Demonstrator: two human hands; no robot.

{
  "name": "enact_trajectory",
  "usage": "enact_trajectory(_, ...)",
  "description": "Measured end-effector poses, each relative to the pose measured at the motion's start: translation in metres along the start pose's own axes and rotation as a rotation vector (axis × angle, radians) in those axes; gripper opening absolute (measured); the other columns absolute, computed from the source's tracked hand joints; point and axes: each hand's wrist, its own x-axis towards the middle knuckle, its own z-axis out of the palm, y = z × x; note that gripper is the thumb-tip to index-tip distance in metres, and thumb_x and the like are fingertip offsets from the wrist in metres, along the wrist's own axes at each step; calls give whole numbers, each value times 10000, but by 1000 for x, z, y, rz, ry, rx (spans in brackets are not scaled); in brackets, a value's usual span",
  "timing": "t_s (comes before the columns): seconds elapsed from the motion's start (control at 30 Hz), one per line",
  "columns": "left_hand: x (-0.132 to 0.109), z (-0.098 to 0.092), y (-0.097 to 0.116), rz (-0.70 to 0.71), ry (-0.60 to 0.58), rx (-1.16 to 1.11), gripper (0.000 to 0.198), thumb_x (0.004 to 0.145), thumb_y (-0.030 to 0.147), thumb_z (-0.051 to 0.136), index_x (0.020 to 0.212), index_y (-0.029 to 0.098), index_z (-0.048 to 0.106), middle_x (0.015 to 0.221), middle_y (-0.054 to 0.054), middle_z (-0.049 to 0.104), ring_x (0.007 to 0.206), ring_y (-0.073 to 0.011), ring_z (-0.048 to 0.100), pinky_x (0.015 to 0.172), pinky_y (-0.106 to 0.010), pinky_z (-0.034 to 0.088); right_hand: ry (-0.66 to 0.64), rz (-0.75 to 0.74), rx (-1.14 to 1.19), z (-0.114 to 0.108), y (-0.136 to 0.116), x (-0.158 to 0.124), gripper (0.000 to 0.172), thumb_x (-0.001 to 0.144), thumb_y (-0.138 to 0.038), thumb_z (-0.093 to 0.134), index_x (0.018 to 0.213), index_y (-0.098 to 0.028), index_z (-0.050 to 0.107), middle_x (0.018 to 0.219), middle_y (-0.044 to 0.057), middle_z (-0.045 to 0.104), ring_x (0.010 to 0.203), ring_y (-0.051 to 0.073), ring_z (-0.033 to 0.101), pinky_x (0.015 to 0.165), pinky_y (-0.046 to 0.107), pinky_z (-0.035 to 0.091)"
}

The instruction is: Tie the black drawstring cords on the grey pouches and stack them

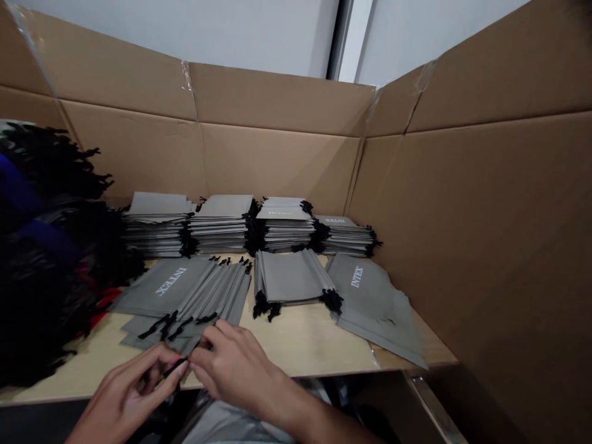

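Over the front edge of the table, my left hand (127, 385) and my right hand (238, 364) meet fingertip to fingertip. Both pinch a short black cord (176, 366); its ends are partly hidden by the fingers. Just beyond the hands lies a fanned spread of grey drawstring pouches (169, 285), printed INTEX, with black knotted cord ends pointing toward me. A neat pile of grey pouches (293, 275) sits in the middle, cords hanging at its front corners. Flat grey pouches (370, 302) overlap on the right.
Several tall stacks of grey pouches (219, 225) line the back of the wooden table (309, 345). A big heap of black cords (50, 246) with blue bands rises at the left. Cardboard walls (277, 154) enclose the back and right side.
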Motion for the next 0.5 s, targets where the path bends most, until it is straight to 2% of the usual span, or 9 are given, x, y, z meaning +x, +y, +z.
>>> enact_trajectory(0.1,-1,-2,-2,-22,-37,-44,266,964,516,754,975,252,794,719,48,708,579,-144,636,570,-174,524,-34,3,-17,-3,-1,0,197,1135,-391,654,1019,-243,716,1040,16,711,995,205,692,621,288,503)
enact_trajectory(0.3,-2,3,-6,-24,66,-25,271,925,494,807,1048,252,798,683,65,669,535,-124,588,541,-175,490,-177,54,-1,-8,-2,1,164,1154,-333,584,1155,-237,717,969,-2,818,722,177,762,529,268,459)
enact_trajectory(0.4,-3,2,-8,-17,52,-42,303,906,468,829,1105,242,788,713,58,690,520,-114,584,531,-172,487,-248,87,14,-10,-3,1,163,1150,-336,576,1183,-247,708,933,4,847,704,200,793,549,268,482)
enact_trajectory(0.5,-3,-3,-6,-31,12,-57,316,932,467,802,1144,234,778,689,60,671,530,-123,600,543,-175,500,-254,99,28,-11,-4,1,163,1149,-329,564,1165,-251,706,941,12,860,736,213,819,583,271,508)
